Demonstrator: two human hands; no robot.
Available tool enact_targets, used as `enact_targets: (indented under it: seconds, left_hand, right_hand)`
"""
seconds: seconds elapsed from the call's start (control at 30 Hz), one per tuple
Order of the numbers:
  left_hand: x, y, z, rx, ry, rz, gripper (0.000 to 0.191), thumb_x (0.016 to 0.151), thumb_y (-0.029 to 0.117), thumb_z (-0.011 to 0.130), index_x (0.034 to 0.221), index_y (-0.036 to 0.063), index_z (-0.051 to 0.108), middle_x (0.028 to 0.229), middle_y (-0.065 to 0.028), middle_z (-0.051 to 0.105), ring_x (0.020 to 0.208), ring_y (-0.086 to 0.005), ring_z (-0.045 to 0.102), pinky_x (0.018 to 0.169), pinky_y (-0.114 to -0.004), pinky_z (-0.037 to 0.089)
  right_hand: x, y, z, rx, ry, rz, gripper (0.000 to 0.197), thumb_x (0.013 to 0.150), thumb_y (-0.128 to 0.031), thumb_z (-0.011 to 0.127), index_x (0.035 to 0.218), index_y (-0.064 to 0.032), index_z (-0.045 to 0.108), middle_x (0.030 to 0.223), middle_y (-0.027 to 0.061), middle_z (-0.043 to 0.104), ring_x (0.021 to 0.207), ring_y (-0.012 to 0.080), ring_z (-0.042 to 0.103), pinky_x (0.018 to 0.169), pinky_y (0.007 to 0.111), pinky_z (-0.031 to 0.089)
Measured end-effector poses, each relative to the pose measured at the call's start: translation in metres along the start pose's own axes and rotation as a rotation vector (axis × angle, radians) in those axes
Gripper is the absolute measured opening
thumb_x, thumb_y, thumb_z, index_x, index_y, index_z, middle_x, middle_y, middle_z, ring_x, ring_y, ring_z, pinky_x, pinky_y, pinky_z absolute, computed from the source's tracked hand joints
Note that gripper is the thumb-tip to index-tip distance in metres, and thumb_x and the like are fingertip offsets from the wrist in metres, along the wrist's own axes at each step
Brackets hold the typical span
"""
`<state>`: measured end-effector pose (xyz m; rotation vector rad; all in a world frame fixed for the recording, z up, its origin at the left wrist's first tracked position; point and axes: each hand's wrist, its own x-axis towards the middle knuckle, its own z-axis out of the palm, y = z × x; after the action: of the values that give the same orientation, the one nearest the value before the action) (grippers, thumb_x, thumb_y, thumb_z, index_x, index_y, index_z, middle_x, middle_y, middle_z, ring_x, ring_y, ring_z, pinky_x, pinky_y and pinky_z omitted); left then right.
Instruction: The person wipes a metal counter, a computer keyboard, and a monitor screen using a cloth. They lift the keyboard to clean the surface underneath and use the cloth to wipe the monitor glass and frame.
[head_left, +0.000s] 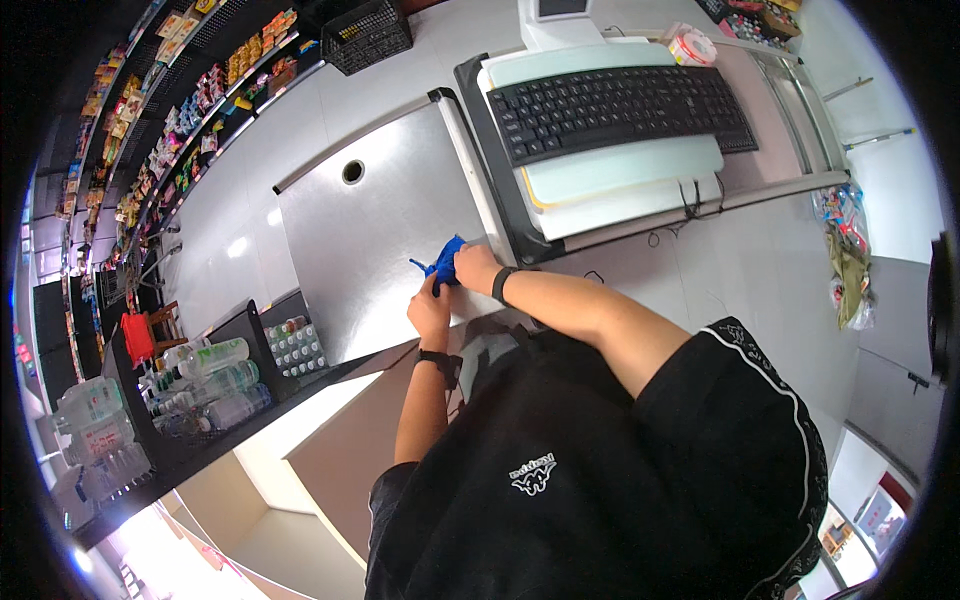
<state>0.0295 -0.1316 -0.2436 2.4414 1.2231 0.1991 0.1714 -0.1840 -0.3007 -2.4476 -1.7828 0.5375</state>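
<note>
A small bunched blue bundle (448, 260), which looks like cloth or thin plastic, lies at the near right part of a stainless steel counter top (375, 225). My left hand (430, 309) pinches its near left side with thumb and finger, beside a thin blue end that sticks out to the left. My right hand (475, 268) has its fingers closed on the bundle's right side. The two hands are close together, and the fingers hide part of the bundle. Black bands circle both wrists.
Right of the steel top, a desk holds a black keyboard (622, 109), a label roll (692, 48) and a white device (559, 22). A round hole (353, 172) pierces the steel top. Bottled drinks (217, 382) stand at the lower left. Stocked shelves and a black basket (366, 36) are beyond.
</note>
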Motion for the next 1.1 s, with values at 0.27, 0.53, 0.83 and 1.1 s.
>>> enact_targets:
  seconds: [0.27, 0.53, 0.83, 1.1]
  left_hand:
    - [-0.024, 0.025, -0.039, -0.655, -0.838, 0.102, 0.024, 0.094, 0.014, 0.064, 0.110, -0.0039, 0.068, 0.092, -0.0050, 0.070, 0.082, -0.0112, 0.061, 0.076, -0.029, 0.051]
    - [-0.062, 0.138, -0.035, -0.887, -1.192, 0.342, 0.030, 0.101, 0.020, 0.059, 0.123, 0.0001, 0.061, 0.101, -0.0020, 0.066, 0.093, -0.0105, 0.061, 0.082, -0.030, 0.052]
    - [-0.075, 0.174, -0.012, -1.125, -1.044, 0.139, 0.040, 0.106, 0.024, 0.046, 0.139, 0.0016, 0.051, 0.126, -0.0112, 0.064, 0.113, -0.0206, 0.062, 0.092, -0.035, 0.054]
    - [-0.060, 0.148, -0.007, -0.993, -0.575, 0.048, 0.039, 0.106, 0.028, 0.044, 0.136, 0.0071, 0.055, 0.133, -0.0090, 0.062, 0.118, -0.0216, 0.061, 0.090, -0.035, 0.051]
  right_hand:
    - [-0.175, 0.058, -0.078, 0.662, 0.105, -0.151, 0.035, 0.091, -0.029, 0.065, 0.103, 0.0037, 0.067, 0.108, 0.0193, 0.063, 0.106, 0.0368, 0.059, 0.094, 0.043, 0.046]
    - [-0.299, 0.048, -0.101, 1.338, 0.411, 0.202, 0.045, 0.093, -0.021, 0.070, 0.128, -0.0030, 0.049, 0.119, 0.0090, 0.057, 0.107, 0.0167, 0.053, 0.091, 0.036, 0.046]
    - [-0.301, 0.118, -0.104, 0.839, 0.724, 0.401, 0.055, 0.091, -0.023, 0.072, 0.135, 0.0024, 0.051, 0.120, 0.0182, 0.067, 0.106, 0.0265, 0.066, 0.092, 0.038, 0.051]
    - [-0.273, 0.264, -0.138, 0.359, 0.715, 0.603, 0.048, 0.088, -0.034, 0.070, 0.129, -0.0093, 0.060, 0.114, 0.0187, 0.069, 0.102, 0.0386, 0.066, 0.085, 0.047, 0.053]
